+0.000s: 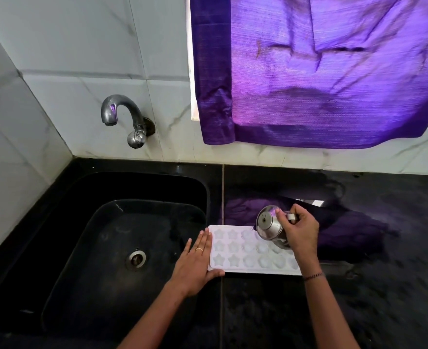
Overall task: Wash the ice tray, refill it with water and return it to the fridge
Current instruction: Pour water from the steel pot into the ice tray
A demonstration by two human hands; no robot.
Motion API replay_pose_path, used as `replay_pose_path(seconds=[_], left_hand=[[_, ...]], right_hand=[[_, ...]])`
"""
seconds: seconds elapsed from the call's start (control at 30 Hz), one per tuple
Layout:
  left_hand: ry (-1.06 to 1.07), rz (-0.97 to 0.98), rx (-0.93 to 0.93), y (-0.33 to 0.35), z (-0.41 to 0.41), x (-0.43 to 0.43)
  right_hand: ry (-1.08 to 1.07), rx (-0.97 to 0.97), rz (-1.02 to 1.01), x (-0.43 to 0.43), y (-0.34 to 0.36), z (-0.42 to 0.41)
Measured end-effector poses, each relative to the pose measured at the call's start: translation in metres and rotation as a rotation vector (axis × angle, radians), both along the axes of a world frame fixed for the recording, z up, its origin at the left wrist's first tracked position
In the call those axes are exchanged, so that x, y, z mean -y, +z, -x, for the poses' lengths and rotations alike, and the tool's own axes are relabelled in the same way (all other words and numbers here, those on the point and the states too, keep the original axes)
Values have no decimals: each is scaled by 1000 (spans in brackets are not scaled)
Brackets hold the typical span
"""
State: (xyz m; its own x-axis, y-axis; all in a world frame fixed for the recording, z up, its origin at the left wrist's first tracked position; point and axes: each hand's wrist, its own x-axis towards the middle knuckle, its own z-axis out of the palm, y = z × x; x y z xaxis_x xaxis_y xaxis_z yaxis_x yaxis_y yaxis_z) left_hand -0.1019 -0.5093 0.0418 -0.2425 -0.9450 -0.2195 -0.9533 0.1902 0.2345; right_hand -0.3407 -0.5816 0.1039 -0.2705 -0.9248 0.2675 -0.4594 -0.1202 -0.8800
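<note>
Head view: left grip (195,263) flat-fingered against the ice tray (245,250), right grip (299,233) clamped round a tilted steel cup (268,224).

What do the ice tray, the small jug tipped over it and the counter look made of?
Ice tray: white plastic or silicone, matte, with moulded star and round cavities; cannot tell which of the two. Jug: polished metal, likely stainless steel, given its mirror-like reflections. Counter: black polished stone, probably granite, speckled and glossy enough to mirror the purple curtain.
</note>
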Motion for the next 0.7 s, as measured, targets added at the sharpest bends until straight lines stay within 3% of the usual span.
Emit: replay_pose_path(seconds=[0.27,0.53,0.7], left_hand=[[0,-2,-1,0,0,0],[-6,5,14,1,0,0],[-6,2,19,0,0,0]], right_hand=[[-27,32,-11,1,-1,1],[-101,432,-47,-1,-1,11],[-117,482,-31,-1,-1,22]])
